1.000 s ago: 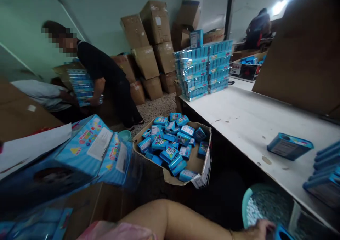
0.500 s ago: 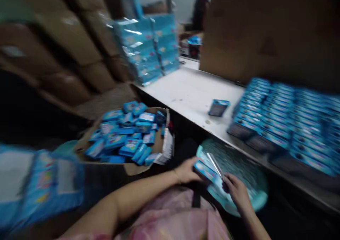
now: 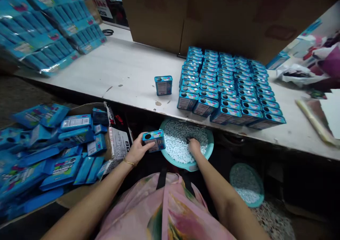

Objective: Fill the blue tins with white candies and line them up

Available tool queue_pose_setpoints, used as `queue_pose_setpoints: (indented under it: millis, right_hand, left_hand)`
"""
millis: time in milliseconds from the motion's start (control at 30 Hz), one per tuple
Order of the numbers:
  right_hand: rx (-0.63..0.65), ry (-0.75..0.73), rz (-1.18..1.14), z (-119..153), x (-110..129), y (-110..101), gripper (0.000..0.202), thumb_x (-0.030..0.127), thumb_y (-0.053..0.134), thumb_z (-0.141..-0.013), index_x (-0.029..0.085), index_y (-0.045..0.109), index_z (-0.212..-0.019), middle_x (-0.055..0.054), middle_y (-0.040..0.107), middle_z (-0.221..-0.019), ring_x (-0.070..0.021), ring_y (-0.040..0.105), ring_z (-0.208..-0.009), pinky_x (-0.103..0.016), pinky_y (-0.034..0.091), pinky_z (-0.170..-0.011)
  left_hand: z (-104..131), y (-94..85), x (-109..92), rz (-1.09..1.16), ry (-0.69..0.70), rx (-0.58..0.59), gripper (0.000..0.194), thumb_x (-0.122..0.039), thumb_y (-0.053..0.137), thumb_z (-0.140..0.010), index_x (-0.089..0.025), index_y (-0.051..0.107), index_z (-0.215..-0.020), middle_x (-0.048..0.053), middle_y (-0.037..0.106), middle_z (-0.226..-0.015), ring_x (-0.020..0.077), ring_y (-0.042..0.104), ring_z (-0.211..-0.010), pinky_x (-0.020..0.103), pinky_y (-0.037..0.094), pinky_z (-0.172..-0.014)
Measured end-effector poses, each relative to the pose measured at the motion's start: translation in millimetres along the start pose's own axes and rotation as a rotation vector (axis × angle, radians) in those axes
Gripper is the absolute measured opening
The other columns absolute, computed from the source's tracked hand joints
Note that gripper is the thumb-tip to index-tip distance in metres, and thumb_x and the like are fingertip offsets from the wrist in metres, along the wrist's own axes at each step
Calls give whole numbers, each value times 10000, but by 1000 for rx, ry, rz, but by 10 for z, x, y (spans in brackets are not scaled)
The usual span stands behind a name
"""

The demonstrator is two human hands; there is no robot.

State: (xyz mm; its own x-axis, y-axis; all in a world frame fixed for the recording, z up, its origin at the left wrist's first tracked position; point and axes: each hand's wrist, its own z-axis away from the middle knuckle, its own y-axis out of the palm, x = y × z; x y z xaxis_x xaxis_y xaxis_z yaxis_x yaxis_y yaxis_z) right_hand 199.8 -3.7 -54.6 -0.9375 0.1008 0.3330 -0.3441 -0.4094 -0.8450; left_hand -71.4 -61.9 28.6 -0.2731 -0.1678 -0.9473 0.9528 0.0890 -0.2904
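My left hand [image 3: 138, 148] is closed around a small blue box [image 3: 154, 141], with a dark round opening in its top face. It is held just off the left rim of a turquoise basin [image 3: 211, 146] full of small white pellets [image 3: 179, 144]. Down in the basin, my right hand [image 3: 194, 147] is closed on the handle of a metal scoop; only a dark bit shows by the fingers, and the rest is hidden among the pellets. One similar blue box [image 3: 163, 85] stands alone on the white table [image 3: 127, 66] above the basin.
Rows of upright blue boxes [image 3: 223, 87] fill the table's right part before a large cardboard carton [image 3: 212, 17]. At left, an open carton [image 3: 117, 133] holds many loose boxes. Wrapped packs [image 3: 50, 24] stand at the back left. A second basin [image 3: 245, 185] sits lower right.
The view has swung right. My right hand has lowered the shiny metal scoop from beside the box into the pellets. My left hand still holds the box, now farther from the right hand.
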Motion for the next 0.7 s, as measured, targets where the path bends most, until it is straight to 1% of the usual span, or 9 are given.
queue_pose_setpoints:
  millis: [33,67,133,200,267,367,500,600,700]
  right_hand:
    - [-2,-12,-61,-61,3,55,418,82,395,-747,148,579,-1117,-105,604,-1075,-163,539,-982,-192,359,-836]
    - [-5,-36,-129,-107,-11,90,416,80,394,-744,149,589,-1104,-95,607,-1073,-169,541,-976,-196,367,-829]
    - [-5,-86,-249,-153,-68,106,377,104,395,-742,110,620,-1045,-92,628,-1023,-175,554,-933,-203,386,-801]
    - [1,-130,-338,-141,-131,58,343,153,403,-740,84,642,-976,-81,653,-920,-169,572,-837,-208,410,-741]
    - [3,-172,-424,-79,-183,-48,339,194,405,-728,93,645,-946,-52,653,-804,-157,568,-729,-222,423,-671]
    - [-5,-237,-543,90,-232,-312,341,225,404,-709,122,639,-932,-9,610,-675,-127,520,-604,-221,403,-588]
    - [-5,-339,-612,383,-217,-784,305,255,424,-710,141,650,-879,12,555,-588,-97,448,-525,-207,350,-528]
    - [14,-396,-488,557,-124,-1109,295,245,414,-734,159,651,-888,9,571,-609,-100,469,-559,-206,346,-554]
    - [29,-395,-192,673,22,-1347,275,201,412,-748,189,657,-870,-12,619,-692,-117,521,-652,-204,348,-604]
  left_hand:
    - [-10,19,5,0,6,7,461,-353,626,-636,-176,473,-1033,25,592,-906,177,563,-847,355,431,-826]
    - [-21,37,4,-1,11,15,469,-354,631,-631,-174,473,-1035,25,591,-899,177,562,-842,354,432,-823]
    - [-42,69,-15,-4,26,31,474,-356,634,-625,-173,475,-1032,21,588,-889,175,560,-834,348,432,-817]
    - [-70,96,-45,-10,46,44,468,-357,636,-620,-175,479,-1021,17,585,-880,172,557,-827,344,434,-815]
    - [-103,124,-70,-17,68,50,467,-359,637,-615,-175,478,-1014,15,580,-875,169,555,-821,345,435,-815]
    - [-160,192,-90,-50,114,43,461,-361,625,-625,-172,471,-1016,15,571,-871,166,550,-815,344,435,-812]
    - [-234,378,-108,-196,194,65,425,-337,609,-643,-180,489,-1019,8,576,-863,160,548,-797,311,435,-777]
    - [-283,568,-132,-325,256,111,385,-298,593,-658,-196,505,-1018,12,589,-890,168,552,-820,296,430,-764]
    - [-312,731,-155,-408,336,150,378,-256,576,-671,-203,501,-1037,28,584,-981,180,540,-891,297,418,-797]
